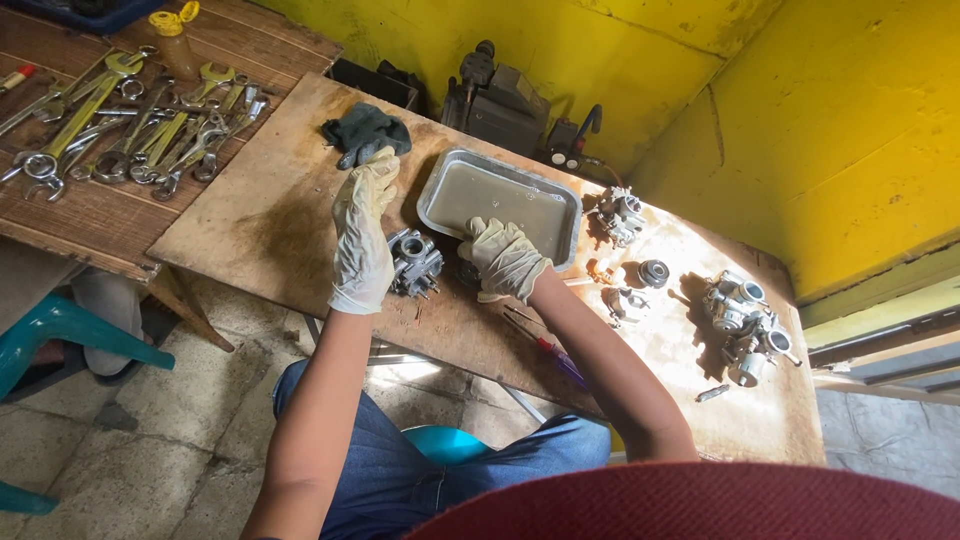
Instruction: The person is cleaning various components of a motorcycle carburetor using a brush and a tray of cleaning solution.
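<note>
Both my hands wear pale latex gloves. My left hand (363, 232) reaches out flat over the wooden board (270, 215), fingertips touching a dark rag (366, 131). A small metal carburetor body (415, 262) lies between my hands, just right of my left palm. My right hand (503, 257) rests at the near rim of a rectangular metal tray (500, 198) filled with murky liquid, fingers curled; what it grips, if anything, is hidden.
Several wrenches (130, 120) lie on the wooden table at left, beside a bottle with a yellow cap (175, 40). More carburetors (742, 318) (618, 214) and small parts (652, 273) sit at the board's right. A screwdriver (548, 348) lies near the front edge. A teal chair (60, 330) stands on the left.
</note>
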